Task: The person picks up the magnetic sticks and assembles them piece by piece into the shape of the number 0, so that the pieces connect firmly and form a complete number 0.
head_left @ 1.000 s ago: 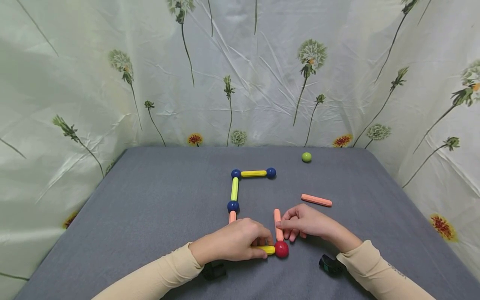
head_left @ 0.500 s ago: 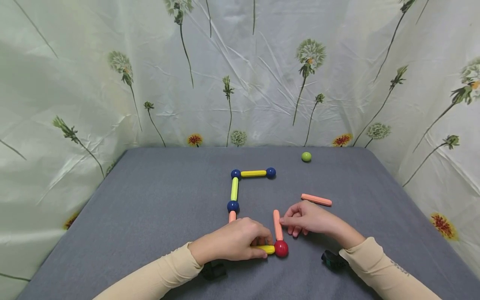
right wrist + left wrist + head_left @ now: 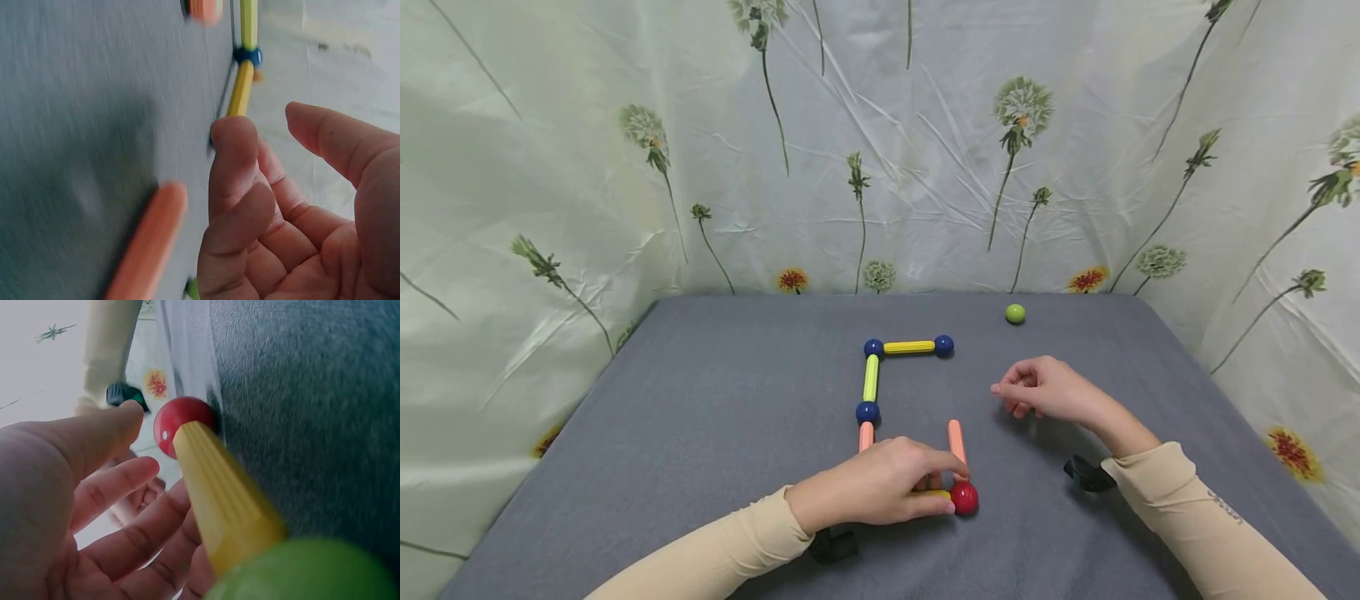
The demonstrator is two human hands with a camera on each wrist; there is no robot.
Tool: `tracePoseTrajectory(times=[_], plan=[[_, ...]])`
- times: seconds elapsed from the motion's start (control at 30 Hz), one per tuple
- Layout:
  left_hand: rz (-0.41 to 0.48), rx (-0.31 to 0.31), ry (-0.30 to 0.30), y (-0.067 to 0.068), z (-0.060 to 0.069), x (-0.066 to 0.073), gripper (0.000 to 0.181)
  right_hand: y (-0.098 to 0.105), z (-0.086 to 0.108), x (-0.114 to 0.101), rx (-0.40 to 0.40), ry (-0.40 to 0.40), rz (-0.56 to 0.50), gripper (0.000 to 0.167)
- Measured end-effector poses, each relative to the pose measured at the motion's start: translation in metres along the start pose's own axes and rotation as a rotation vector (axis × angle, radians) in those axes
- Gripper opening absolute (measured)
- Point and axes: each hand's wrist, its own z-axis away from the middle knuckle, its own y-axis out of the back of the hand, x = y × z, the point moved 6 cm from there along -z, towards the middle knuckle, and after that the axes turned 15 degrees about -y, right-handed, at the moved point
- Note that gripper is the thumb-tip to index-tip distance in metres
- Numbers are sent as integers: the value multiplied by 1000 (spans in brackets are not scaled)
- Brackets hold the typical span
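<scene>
My left hand [image 3: 891, 483] hovers over the front of a figure of coloured rods and balls. Its thumb and index finger are parted near a red ball [image 3: 964, 498]. In the left wrist view a yellow rod [image 3: 225, 494] joins that ball to a green ball [image 3: 306, 575], which my hand hides in the head view. A salmon rod [image 3: 956, 440] runs away from the red ball. My right hand [image 3: 1048, 390], holding nothing, is raised with loosely bent fingers. Below it, the right wrist view shows a loose salmon rod [image 3: 150, 244], hidden in the head view.
Beyond my left hand, another salmon rod [image 3: 867, 435] leads to a blue ball [image 3: 867, 412], a lime rod [image 3: 870, 379], a corner blue ball [image 3: 873, 348], a yellow rod [image 3: 908, 347] and an end blue ball [image 3: 943, 345]. A lone green ball [image 3: 1015, 313] lies near the back edge.
My right hand has let go of the salmon rod at the red ball and moved away to the right, over the loose rod. My left fingers have loosened from the yellow rod and reached toward the red ball.
</scene>
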Motion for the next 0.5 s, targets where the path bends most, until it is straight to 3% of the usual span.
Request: tracePoseTrajectory(times=[0.23, 0.5], plan=[[-8, 2, 18, -5, -3, -1, 33, 36, -14, 7, -8, -20, -43, 40], [4, 14, 34, -9, -6, -4, 36, 62, -34, 12, 30, -35, -49, 45]])
